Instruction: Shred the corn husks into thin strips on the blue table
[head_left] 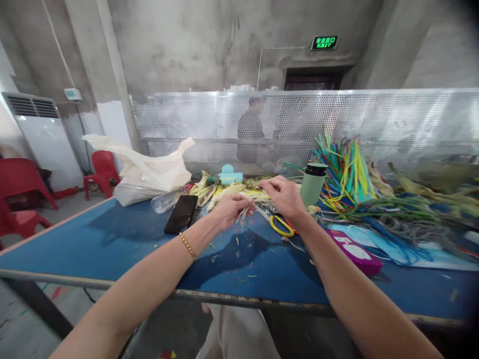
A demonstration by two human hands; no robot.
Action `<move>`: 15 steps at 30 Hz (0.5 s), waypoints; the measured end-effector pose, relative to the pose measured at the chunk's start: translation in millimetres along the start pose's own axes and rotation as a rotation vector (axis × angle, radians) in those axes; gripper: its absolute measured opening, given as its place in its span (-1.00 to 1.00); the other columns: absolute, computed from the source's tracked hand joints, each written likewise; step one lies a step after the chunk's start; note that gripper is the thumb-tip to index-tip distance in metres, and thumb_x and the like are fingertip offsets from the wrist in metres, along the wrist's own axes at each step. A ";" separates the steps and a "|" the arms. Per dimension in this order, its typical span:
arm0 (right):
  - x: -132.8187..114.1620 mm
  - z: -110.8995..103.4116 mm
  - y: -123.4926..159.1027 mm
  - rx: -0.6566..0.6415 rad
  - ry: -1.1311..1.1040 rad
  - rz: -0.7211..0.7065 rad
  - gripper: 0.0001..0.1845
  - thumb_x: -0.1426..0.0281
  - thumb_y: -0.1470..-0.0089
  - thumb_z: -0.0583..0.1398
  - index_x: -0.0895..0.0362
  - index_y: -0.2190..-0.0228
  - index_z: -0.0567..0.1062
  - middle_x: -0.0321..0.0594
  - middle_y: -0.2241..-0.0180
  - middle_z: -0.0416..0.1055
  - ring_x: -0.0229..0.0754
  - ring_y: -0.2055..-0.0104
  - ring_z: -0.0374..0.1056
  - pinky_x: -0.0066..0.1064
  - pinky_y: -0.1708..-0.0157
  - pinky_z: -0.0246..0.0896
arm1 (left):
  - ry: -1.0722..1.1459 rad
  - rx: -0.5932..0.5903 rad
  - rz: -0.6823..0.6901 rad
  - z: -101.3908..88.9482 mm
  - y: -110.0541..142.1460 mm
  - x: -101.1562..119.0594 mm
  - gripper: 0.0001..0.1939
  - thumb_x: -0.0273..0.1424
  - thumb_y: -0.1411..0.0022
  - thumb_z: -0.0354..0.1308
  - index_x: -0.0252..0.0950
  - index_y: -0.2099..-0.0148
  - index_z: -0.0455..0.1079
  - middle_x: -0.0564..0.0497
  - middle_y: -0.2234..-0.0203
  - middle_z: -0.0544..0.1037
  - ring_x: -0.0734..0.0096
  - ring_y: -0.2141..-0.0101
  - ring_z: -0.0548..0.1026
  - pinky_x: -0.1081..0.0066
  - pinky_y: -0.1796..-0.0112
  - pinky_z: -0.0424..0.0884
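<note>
Near the middle of the table, my left hand (229, 209) is closed in a pinch on pale corn husk strips (244, 216), whose thin ends hang below the fingers. My right hand (283, 195) is held just to the right and slightly higher, its fingers curled together. Whatever is between them is too small to make out. Behind both hands lies a heap of pale and yellowish husk pieces (228, 190). A pair of scissors with yellow handles (282, 227) lies below my right hand, partly hidden by the wrist.
A black phone (181, 214), a clear bottle (164, 202) and a white plastic bag (153, 172) lie left. Right stand a green tumbler (313, 187), colourful pipe cleaners (348, 169), a purple box (355, 253) and tangled cords (404, 219). A perforated metal screen (194, 119) runs behind.
</note>
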State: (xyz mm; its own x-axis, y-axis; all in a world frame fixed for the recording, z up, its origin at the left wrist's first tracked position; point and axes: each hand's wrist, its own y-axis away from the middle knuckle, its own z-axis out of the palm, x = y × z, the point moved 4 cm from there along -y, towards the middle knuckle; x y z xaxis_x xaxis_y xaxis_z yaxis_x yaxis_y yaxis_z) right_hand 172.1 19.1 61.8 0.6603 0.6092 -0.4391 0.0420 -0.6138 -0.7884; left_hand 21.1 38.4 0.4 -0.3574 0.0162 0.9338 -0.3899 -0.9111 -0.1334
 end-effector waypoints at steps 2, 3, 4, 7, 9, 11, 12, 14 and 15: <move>-3.4 -7.7 -0.7 0.066 0.093 -0.018 -0.69 0.25 -0.09 0.15 0.18 0.48 0.59 -0.13 0.45 0.52 -0.16 0.39 0.37 -0.35 0.35 0.20 | 0.000 0.033 0.046 -3.8 -1.7 3.4 -0.88 -0.54 -0.12 0.28 -0.44 0.41 0.39 -0.04 0.56 0.51 0.51 0.58 0.47 0.47 0.48 0.39; -4.8 -6.3 0.2 0.017 0.090 -0.009 -0.69 0.25 -0.10 0.15 0.18 0.50 0.58 -0.15 0.50 0.51 -0.17 0.44 0.36 -0.37 0.40 0.19 | 0.000 0.053 0.071 -5.6 -2.4 4.8 -0.88 -0.53 -0.12 0.28 -0.44 0.41 0.39 -0.04 0.56 0.51 0.51 0.57 0.47 0.47 0.47 0.39; -6.7 -3.0 2.1 -0.040 0.087 -0.006 -0.70 0.27 -0.08 0.15 0.17 0.52 0.57 -0.17 0.53 0.50 -0.18 0.47 0.36 -0.38 0.44 0.18 | 0.002 0.071 0.095 -7.0 -2.9 5.9 -0.88 -0.54 -0.12 0.27 -0.43 0.41 0.38 -0.04 0.57 0.51 0.51 0.57 0.48 0.47 0.46 0.39; -9.5 14.9 10.6 -0.245 0.026 0.057 -0.78 0.33 -0.04 0.17 0.17 0.50 0.56 -0.18 0.52 0.53 -0.20 0.54 0.37 -0.39 0.50 0.21 | 0.005 0.087 0.156 -8.0 -3.3 7.7 -0.90 -0.57 -0.13 0.24 -0.42 0.40 0.38 -0.02 0.56 0.52 0.49 0.54 0.50 0.47 0.43 0.39; -5.9 27.4 16.2 -0.354 -0.132 0.197 -0.80 0.32 -0.05 0.16 0.16 0.41 0.54 -0.18 0.52 0.53 -0.19 0.59 0.37 -0.39 0.59 0.23 | 0.009 0.068 0.185 -6.7 -2.7 8.6 -0.92 -0.57 -0.11 0.24 -0.40 0.39 0.38 0.01 0.57 0.51 0.48 0.54 0.50 0.46 0.42 0.39; -3.1 33.1 18.1 -0.358 -0.232 0.240 -0.84 0.33 -0.02 0.18 0.15 0.46 0.49 -0.15 0.53 0.53 -0.16 0.55 0.42 -0.38 0.59 0.30 | 0.004 0.035 0.185 -5.3 -2.2 9.1 -0.92 -0.54 -0.10 0.24 -0.39 0.40 0.38 0.01 0.58 0.51 0.47 0.55 0.49 0.45 0.42 0.38; -1.8 34.3 18.1 -0.356 -0.243 0.233 -0.85 0.33 -0.01 0.18 0.15 0.48 0.47 -0.15 0.54 0.52 -0.15 0.55 0.42 -0.37 0.58 0.32 | -0.001 0.023 0.173 -5.2 -2.2 9.2 -0.91 -0.53 -0.10 0.25 -0.40 0.40 0.38 0.00 0.59 0.51 0.46 0.56 0.48 0.44 0.43 0.37; 0.2 33.8 17.1 -0.350 -0.236 0.197 -0.85 0.33 0.00 0.19 0.14 0.51 0.46 -0.16 0.57 0.50 -0.16 0.56 0.40 -0.36 0.57 0.34 | -0.012 0.014 0.135 -6.5 -2.9 9.2 -0.91 -0.50 -0.11 0.24 -0.40 0.41 0.39 -0.03 0.59 0.52 0.45 0.57 0.48 0.44 0.44 0.35; 0.7 33.1 16.7 -0.353 -0.229 0.176 -0.85 0.33 -0.01 0.18 0.15 0.51 0.47 -0.17 0.57 0.50 -0.17 0.57 0.40 -0.36 0.57 0.33 | -0.017 0.009 0.117 -7.6 -3.6 9.2 -0.90 -0.48 -0.11 0.24 -0.40 0.41 0.40 -0.04 0.58 0.53 0.44 0.56 0.48 0.43 0.45 0.35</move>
State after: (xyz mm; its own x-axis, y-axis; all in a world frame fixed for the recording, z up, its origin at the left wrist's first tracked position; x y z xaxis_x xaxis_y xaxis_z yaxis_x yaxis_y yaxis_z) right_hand 148.4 25.9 34.1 0.4987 0.5518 -0.6685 0.2233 -0.8270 -0.5160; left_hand 12.8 44.9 6.9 -0.3853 -0.0972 0.9177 -0.3392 -0.9099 -0.2388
